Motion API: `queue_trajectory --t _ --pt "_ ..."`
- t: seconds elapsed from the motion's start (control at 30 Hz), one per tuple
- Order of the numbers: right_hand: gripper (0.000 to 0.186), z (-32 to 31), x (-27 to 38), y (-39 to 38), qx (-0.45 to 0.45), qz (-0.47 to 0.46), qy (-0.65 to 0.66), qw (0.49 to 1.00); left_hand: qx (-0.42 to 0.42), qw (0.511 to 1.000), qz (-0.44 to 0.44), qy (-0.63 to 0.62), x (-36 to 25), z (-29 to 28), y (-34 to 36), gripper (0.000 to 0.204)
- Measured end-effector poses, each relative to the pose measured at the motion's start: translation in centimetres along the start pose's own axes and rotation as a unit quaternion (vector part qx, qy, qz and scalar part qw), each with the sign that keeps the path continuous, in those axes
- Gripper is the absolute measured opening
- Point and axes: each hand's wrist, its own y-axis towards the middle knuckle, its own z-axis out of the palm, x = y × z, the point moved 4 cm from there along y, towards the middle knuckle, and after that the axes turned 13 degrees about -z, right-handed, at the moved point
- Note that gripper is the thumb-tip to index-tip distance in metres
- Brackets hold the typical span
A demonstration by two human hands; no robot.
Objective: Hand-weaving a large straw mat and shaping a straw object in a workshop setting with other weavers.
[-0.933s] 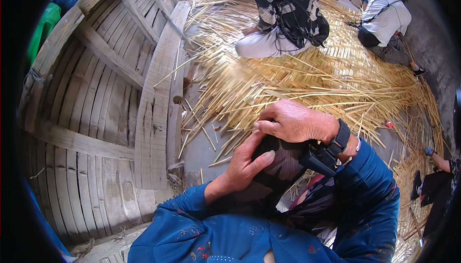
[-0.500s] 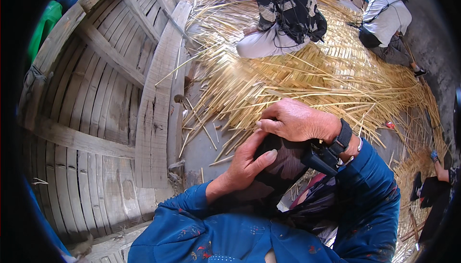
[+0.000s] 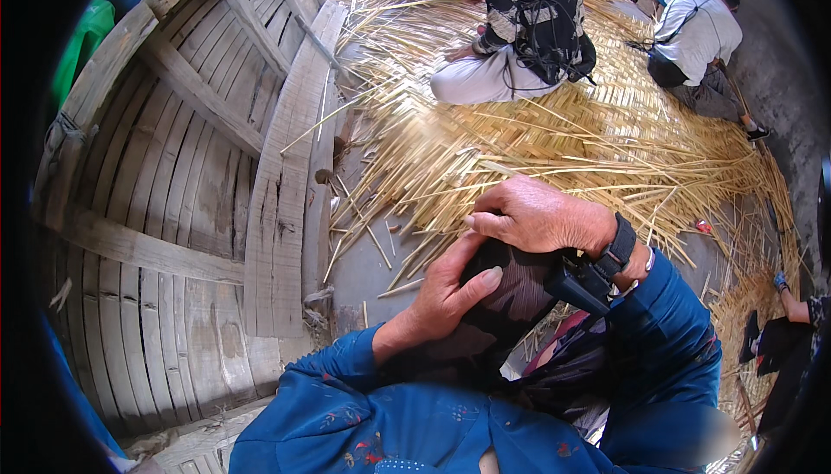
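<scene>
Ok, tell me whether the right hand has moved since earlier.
No, not visibly: the right hand rests over the dark-clad knee, in about the same place relative to the wooden plank on the left.

We have gap over grey floor (image 3: 354, 262), ahead-left; wooden frame (image 3: 275, 214) blocks left, straw strips (image 3: 433, 188) and person (image 3: 532, 19) ahead.

I'm seeing a blue top (image 3: 407, 439) with red flowers (image 3: 563, 449) and long sleeves (image 3: 666, 344). A black band (image 3: 617, 247), a dark box (image 3: 576, 286) and a pale bracelet (image 3: 649, 259) are sitting at the right wrist (image 3: 603, 225). Dark trousers (image 3: 489, 314) are showing brown patches.
</scene>
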Motion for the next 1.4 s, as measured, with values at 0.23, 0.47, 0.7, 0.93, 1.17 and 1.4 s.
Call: queue_trajectory --t 0.23,0.47,0.7,0.93,1.17,1.4 --pt "0.034 0.2 0.1 0.0 -0.022 0.002 0.017 1.000 -0.003 1.000 -0.002 -0.005 0.1 0.0 -0.1 0.062" --pt "0.035 0.2 -0.1 -0.1 -0.019 -0.020 -0.002 1.000 -0.016 1.000 -0.018 -0.018 0.7 0.2 -0.2 0.064" --pt "0.035 0.5 -0.5 0.0 -0.033 -0.027 0.006 0.999 -0.018 0.999 -0.034 -0.037 0.8 0.2 -0.3 0.067" --pt "0.035 0.3 -0.4 -0.2 -0.030 -0.020 0.006 0.999 -0.022 0.998 -0.032 -0.044 0.8 0.3 -0.4 0.065" --pt "0.035 0.6 -0.5 0.1 -0.030 -0.010 0.000 1.000 -0.018 0.998 -0.035 -0.057 0.6 0.3 -0.5 0.064" --pt "0.035 0.3 -0.1 -0.3 -0.029 -0.005 0.009 1.000 -0.015 0.999 -0.029 -0.014 0.7 0.1 -0.4 0.065"
